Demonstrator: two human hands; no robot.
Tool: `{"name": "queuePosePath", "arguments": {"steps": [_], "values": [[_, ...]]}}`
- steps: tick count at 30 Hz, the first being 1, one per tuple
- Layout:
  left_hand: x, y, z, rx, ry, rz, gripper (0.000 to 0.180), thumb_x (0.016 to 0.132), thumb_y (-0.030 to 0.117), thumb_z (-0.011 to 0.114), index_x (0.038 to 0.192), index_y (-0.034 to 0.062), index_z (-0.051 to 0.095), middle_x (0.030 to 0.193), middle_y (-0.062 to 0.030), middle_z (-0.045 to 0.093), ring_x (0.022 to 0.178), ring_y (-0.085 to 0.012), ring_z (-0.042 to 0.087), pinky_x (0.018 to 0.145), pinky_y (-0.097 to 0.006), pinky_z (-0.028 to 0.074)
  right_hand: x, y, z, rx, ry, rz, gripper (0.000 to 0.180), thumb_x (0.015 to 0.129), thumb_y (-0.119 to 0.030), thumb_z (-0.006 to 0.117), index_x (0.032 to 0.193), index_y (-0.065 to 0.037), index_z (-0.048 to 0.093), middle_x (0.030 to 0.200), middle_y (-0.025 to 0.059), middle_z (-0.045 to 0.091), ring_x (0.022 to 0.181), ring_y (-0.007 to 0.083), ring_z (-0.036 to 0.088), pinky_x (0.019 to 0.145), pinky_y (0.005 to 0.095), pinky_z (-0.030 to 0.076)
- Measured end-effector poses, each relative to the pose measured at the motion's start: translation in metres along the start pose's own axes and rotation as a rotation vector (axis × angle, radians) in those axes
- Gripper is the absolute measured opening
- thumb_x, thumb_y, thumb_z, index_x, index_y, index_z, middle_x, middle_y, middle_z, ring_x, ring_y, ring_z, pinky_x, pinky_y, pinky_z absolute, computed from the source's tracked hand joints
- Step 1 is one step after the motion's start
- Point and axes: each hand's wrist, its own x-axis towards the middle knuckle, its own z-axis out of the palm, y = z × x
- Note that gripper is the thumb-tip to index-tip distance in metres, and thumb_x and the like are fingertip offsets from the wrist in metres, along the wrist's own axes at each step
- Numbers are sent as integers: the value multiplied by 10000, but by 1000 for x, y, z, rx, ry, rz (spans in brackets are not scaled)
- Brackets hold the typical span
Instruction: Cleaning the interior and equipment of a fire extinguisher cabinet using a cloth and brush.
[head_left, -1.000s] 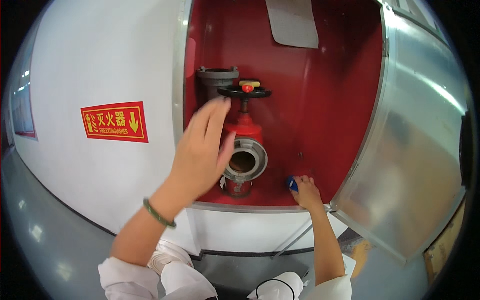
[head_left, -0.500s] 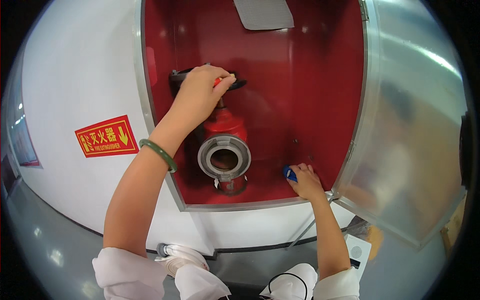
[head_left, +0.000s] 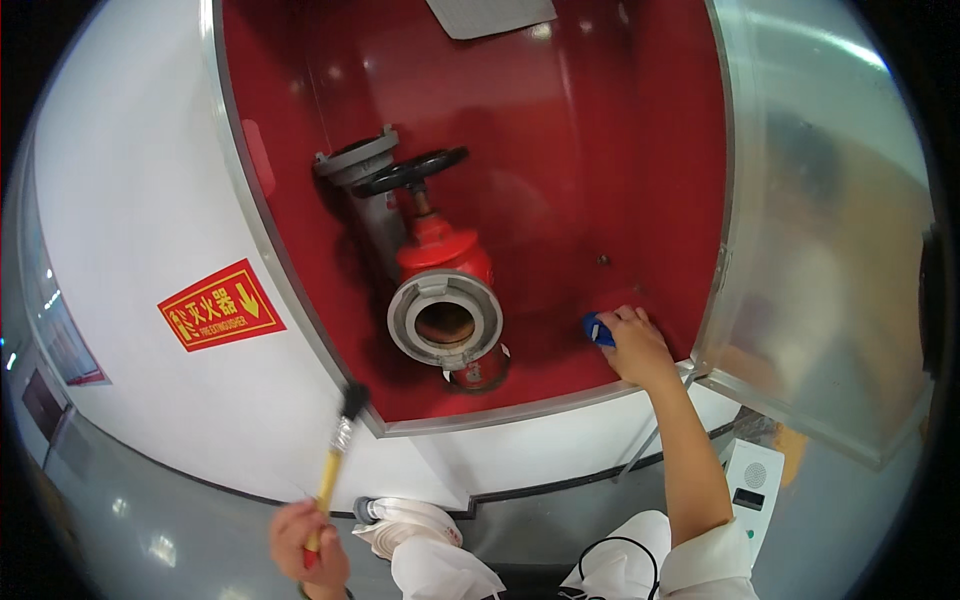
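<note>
My left hand (head_left: 308,552) is closed round the yellow handle of a brush (head_left: 330,475), below the cabinet's lower left corner. The brush has a red handle end, a shiny metal collar and a dark head pointing up. Inside the red cabinet (head_left: 520,190), my right hand (head_left: 638,345) rests low at the right, its fingers wrapped over a small blue object (head_left: 598,329) with a white mark. Its kind is hidden by the fingers. To the left stands a red hydrant valve (head_left: 438,255) with a grey ring-shaped outlet (head_left: 444,322) and a black handwheel (head_left: 411,172).
A grey nozzle (head_left: 375,200) leans behind the valve. The clear cabinet door (head_left: 820,230) hangs open at right. Near my legs lie a rolled white hose (head_left: 410,522) and a white box with a speaker grille (head_left: 752,490). A red sign (head_left: 222,305) is on the white wall.
My left hand has come down from the handwheel and out of the cabinet with the brush, leaving the wheel in full view. My right hand keeps hold of the blue object; the view has shifted.
</note>
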Motion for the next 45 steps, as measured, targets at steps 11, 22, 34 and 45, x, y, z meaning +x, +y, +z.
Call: {"name": "queuePosePath", "arguments": {"steps": [11, 22, 34, 45], "values": [[-239, 16, 61, -1239, -219, -1972, 214, 931, 244, 523, 949, 42, 589, 721, -32, 533, 657, -107, 516, 578, -205, 434, -110, -32, -24, 168, 931, -157, 513, 593, 44, 595, 1099, -40, 577, 1104, 173, 527, 1001, 377, 483, 886, 426, 399], [-320, 10, 88, -1042, -1055, -1786, 219, 932, 324, 489, 833, 131, 520, 656, 44, 506, 535, -69, 462, 480, -217, 387, -108, -32, -27, -237, 499, 92, 562, 537, -72, 668, 1085, 21, 588, 1145, 168, 555, 901, 342, 484, 819, 409, 434], [-252, 26, 81, -1059, -888, -1821, 159, 917, 145, 486, 1064, 87, 472, 748, -8, 523, 624, -78, 496, 543, -202, 434, -102, -31, -30, -238, 350, 126, 536, 617, -141, 672, 1130, -28, 564, 1139, 131, 567, 991, 370, 508, 809, 439, 487], [-295, -85, 94, -273, -398, -1192, 168, 908, 136, 471, 958, -21, 509, 755, -156, 561, 654, -257, 552, 598, -342, 435, -103, -45, -21, -132, 343, 22, 504, 611, -113, 651, 1103, -32, 577, 1162, 160, 563, 995, 376, 511, 842, 445, 462]]}}
